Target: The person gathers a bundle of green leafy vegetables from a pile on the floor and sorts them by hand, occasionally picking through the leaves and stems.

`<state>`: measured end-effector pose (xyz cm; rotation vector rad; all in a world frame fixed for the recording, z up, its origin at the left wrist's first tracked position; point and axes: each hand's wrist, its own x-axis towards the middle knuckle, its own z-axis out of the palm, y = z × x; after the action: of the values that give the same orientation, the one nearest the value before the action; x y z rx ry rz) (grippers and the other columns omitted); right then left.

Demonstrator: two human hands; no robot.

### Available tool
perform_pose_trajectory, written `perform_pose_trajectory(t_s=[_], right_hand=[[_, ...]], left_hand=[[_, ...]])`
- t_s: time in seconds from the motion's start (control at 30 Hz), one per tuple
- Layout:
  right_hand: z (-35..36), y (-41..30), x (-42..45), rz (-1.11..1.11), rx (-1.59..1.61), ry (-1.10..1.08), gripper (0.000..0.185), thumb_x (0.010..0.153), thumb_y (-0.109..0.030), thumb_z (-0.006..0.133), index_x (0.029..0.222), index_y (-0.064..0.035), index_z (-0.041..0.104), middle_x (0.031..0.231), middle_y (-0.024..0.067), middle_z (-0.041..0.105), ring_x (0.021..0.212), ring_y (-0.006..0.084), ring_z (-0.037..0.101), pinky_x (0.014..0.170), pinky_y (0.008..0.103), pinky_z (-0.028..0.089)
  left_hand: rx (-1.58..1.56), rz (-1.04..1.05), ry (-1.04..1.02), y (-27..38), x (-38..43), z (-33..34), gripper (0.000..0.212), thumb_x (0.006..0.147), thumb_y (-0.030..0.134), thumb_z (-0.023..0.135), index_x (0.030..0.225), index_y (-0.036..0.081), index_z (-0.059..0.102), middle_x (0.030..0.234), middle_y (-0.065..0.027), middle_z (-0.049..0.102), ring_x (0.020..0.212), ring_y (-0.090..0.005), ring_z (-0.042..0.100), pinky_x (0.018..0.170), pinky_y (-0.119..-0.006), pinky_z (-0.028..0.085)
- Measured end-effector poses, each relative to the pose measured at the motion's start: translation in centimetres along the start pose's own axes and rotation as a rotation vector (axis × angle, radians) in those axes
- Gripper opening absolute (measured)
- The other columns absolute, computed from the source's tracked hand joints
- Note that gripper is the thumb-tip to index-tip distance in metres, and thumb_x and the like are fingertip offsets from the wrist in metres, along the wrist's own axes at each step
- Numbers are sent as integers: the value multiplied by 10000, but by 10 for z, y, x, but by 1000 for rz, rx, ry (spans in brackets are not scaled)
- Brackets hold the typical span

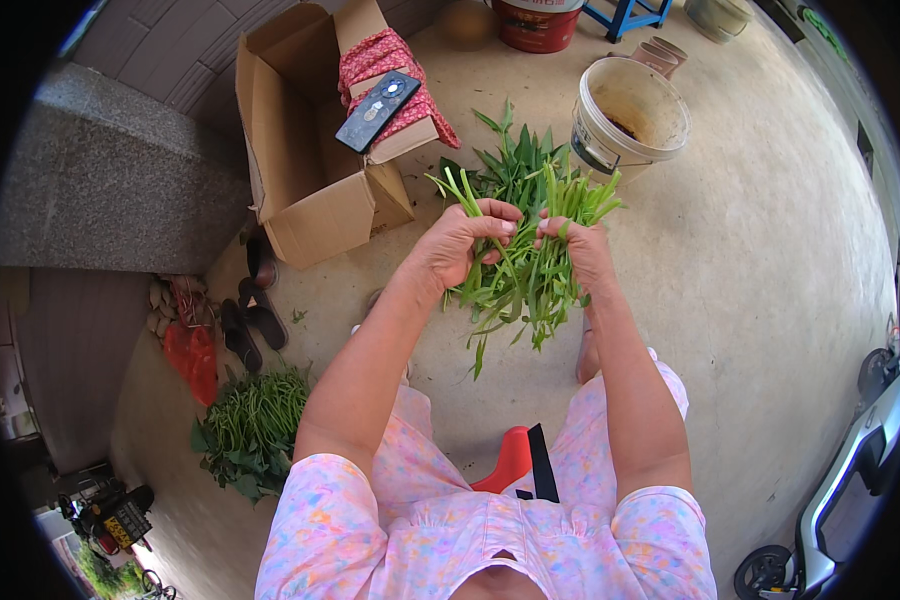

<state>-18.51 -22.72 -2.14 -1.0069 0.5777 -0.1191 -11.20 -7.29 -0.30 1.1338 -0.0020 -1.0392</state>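
My left hand [461, 240] grips a few green leafy stems [457, 187], their cut ends pointing up and away from me. Beside it, my right hand [581, 244] is closed around a thicker bunch of the same leafy greens [562, 195]. Long leaves from the bunch hang down between my knees. The fingertips of both hands are close together. Behind and below the hands, a loose pile of leafy greens [525, 154] lies on the concrete floor; part of it is hidden by the hands and the bunch.
An open cardboard box [307, 217] stands ahead on the left, with a phone [379, 111] on its cloth-draped flap. A white bucket [630, 112] stands ahead right. More greens [255, 427] lie by my left side, near dark sandals [259, 315] and a red bag [193, 360].
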Motion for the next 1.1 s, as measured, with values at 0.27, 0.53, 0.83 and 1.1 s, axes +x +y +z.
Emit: perform_pose_trajectory(t_s=[0.27, 0.53, 0.83, 1.1], right_hand=[[-10, 3, 8, -25, 89, 28, 191, 628, 32, 577, 816, 37, 541, 700, 77, 567, 544, 146, 555, 468, 248, 472], [-3, -6, 2, -65, 64, -9, 176, 637, 34, 578, 809, 40, 545, 695, 83, 577, 564, 154, 567, 516, 246, 476], [-2, -3, 1, -53, 70, -40, 160, 658, 22, 607, 807, 32, 551, 695, 80, 584, 559, 149, 566, 520, 235, 476], [-1, 2, 3, -18, 93, -65, 208, 664, -22, 673, 836, -4, 558, 710, 47, 579, 581, 124, 558, 505, 233, 468]], left_hand=[[-278, 44, -215, -3, 6, -7, 150, 705, 55, 521, 850, 17, 532, 842, -65, 547, 745, -127, 509, 544, -234, 375], [-41, 84, -47, -6, 5, 0, 194, 762, 67, 588, 950, 23, 569, 753, -17, 555, 672, -90, 506, 523, -216, 368], [8, 107, 34, -7, 6, 0, 213, 739, 62, 624, 947, 53, 580, 728, 11, 559, 663, -67, 502, 514, -209, 345], [-110, 209, 113, -16, 11, 7, 199, 691, -17, 647, 851, 39, 542, 715, -19, 557, 620, -97, 523, 530, -221, 407]])
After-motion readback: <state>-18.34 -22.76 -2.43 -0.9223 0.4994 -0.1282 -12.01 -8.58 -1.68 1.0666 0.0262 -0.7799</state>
